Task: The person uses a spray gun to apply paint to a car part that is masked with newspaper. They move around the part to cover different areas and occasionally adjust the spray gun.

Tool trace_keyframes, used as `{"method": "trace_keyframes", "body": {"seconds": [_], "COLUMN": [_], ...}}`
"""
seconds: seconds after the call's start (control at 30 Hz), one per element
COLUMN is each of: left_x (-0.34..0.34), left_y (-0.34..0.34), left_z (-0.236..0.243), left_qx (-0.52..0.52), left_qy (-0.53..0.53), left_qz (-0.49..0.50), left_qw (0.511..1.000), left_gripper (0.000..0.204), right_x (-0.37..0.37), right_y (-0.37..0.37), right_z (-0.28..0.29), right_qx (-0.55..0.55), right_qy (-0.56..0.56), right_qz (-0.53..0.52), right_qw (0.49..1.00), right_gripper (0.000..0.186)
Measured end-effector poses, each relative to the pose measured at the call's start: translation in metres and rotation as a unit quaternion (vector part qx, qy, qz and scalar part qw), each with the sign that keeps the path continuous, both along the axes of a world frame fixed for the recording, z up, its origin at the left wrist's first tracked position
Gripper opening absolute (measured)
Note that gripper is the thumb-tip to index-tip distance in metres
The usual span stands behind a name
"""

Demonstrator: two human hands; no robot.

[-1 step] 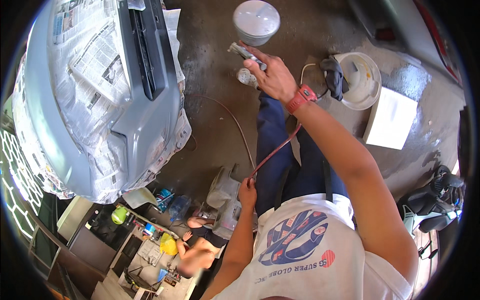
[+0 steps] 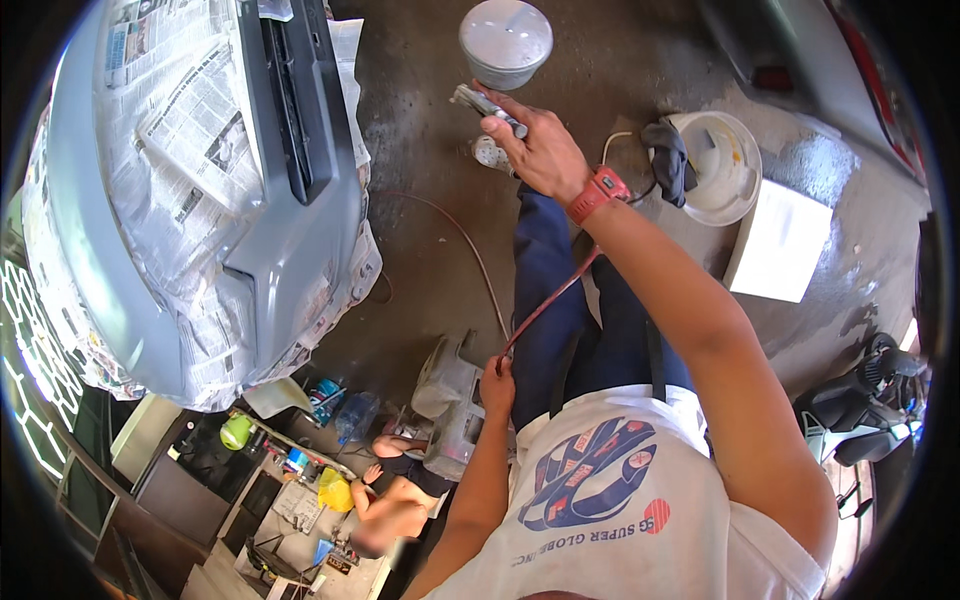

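My right hand (image 2: 540, 150), with a red watch on its wrist, is closed around a silver spray gun (image 2: 490, 110). A round, pale lidded cup (image 2: 506, 45) sits at the gun's far side; the joint between them is hidden. From below my right wrist a red air hose (image 2: 555, 295) runs back to my left hand (image 2: 497, 385), which grips it beside my left thigh. To the left stands a grey car bumper (image 2: 85, 215), its middle covered with newspaper (image 2: 200, 130) under clear film. The gun is held to the right of it, apart from its surface.
A white bucket (image 2: 740, 165) with a dark cloth (image 2: 668, 160) over its rim and a white board (image 2: 782, 240) are on the right. A motorcycle (image 2: 865, 410) stands lower right. Another person (image 2: 400, 500) sits by a cluttered bench at lower left. Hose lies across the floor.
My right hand has shifted slightly left with the spray gun and its cup. My left hand keeps its hold on the hose, nearly unmoved.
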State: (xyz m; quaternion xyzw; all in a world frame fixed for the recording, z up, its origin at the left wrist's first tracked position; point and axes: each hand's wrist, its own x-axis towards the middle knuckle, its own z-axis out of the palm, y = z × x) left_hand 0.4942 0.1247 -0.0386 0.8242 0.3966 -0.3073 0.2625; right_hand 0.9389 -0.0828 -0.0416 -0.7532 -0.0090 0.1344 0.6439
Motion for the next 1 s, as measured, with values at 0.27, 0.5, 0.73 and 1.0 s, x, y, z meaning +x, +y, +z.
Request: {"method": "trace_keyframes", "body": {"seconds": [0.27, 0.5, 0.73, 1.0], "left_x": [0.111, 0.243, 0.41, 0.664], "left_y": [0.063, 0.121, 0.114, 0.03], "left_z": [-0.006, 0.014, 0.021, 0.005], "left_qx": [-0.067, -0.074, -0.056, -0.042], "left_qy": [0.09, 0.142, 0.166, 0.132], "left_qz": [0.056, 0.067, 0.025, -0.017], "left_qw": [0.992, 0.985, 0.984, 0.99], "left_gripper": [0.041, 0.038, 0.04, 0.041], "right_x": [0.165, 0.284, 0.419, 0.614], "right_y": [0.076, 0.099, 0.056, -0.011], "right_z": [-0.014, -0.031, -0.03, -0.076], "right_qx": [-0.04, -0.032, 0.007, 0.026], "right_qy": [0.047, 0.088, 0.087, 0.07], "right_qz": [-0.051, -0.094, -0.088, -0.029], "right_qw": [0.997, 0.991, 0.992, 0.997], "right_gripper": [0.066, 0.065, 0.062, 0.06]}}
